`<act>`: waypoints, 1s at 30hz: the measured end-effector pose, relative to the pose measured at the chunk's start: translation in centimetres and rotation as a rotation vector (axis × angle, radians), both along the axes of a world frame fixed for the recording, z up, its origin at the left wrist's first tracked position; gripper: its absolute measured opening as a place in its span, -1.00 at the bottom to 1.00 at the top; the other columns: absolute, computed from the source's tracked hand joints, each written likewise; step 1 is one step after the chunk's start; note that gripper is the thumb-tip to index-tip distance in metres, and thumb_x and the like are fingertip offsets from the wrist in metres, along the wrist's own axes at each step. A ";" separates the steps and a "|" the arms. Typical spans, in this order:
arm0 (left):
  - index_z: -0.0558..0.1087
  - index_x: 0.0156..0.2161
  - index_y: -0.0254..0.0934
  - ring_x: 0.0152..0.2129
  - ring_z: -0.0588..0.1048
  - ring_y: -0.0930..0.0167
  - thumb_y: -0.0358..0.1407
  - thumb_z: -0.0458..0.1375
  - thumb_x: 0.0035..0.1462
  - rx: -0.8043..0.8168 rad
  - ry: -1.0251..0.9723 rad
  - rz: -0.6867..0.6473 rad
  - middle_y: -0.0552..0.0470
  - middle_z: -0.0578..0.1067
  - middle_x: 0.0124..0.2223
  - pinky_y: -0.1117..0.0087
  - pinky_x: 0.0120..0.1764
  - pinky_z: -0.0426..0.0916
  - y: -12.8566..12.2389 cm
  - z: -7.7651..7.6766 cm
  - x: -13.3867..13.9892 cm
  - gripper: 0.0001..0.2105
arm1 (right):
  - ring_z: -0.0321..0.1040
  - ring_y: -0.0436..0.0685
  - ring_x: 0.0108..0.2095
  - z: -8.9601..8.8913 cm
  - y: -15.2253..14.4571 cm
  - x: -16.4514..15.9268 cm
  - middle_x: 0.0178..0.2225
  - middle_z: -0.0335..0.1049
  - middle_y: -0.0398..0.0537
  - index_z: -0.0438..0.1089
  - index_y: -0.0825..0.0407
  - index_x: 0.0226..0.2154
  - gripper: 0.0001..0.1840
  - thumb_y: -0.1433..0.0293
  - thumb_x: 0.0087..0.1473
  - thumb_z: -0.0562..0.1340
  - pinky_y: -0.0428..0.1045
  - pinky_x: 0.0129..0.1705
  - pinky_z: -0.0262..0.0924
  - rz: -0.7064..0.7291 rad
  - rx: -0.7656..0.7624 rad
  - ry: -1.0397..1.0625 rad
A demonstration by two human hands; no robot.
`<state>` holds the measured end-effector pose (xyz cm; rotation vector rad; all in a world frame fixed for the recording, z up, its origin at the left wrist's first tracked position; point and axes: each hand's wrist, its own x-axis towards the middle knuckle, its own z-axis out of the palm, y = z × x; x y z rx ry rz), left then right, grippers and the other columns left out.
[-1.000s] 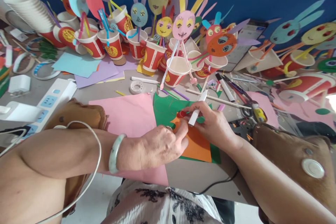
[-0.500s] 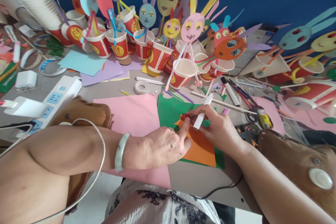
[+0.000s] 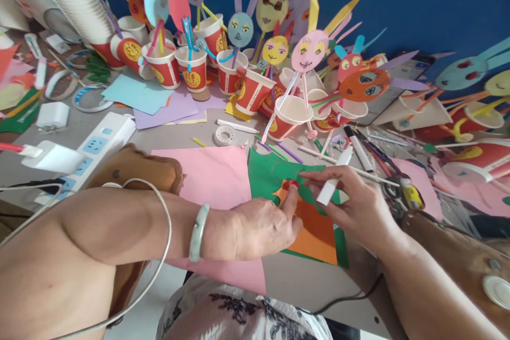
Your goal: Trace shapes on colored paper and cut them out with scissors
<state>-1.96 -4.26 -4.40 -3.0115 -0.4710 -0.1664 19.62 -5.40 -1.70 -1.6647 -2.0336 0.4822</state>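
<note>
Under left hand, flat orange paper

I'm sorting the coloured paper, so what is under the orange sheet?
A green sheet lies under the orange sheet, showing past its right and bottom edges. Anything else between the two is covered and cannot be seen.
</note>
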 end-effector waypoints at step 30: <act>0.42 -0.03 -0.46 -0.53 0.56 0.29 -0.47 -0.04 0.20 -0.051 -0.007 0.012 -0.66 0.21 0.24 0.40 -0.68 0.24 -0.2 -1.2 0.8 -0.71 | 0.42 0.05 -0.47 0.7 0.9 -0.6 -0.42 0.46 -0.08 0.46 0.02 -0.16 -0.70 0.16 0.16 0.27 -0.05 -0.43 0.34 -0.184 -0.062 0.390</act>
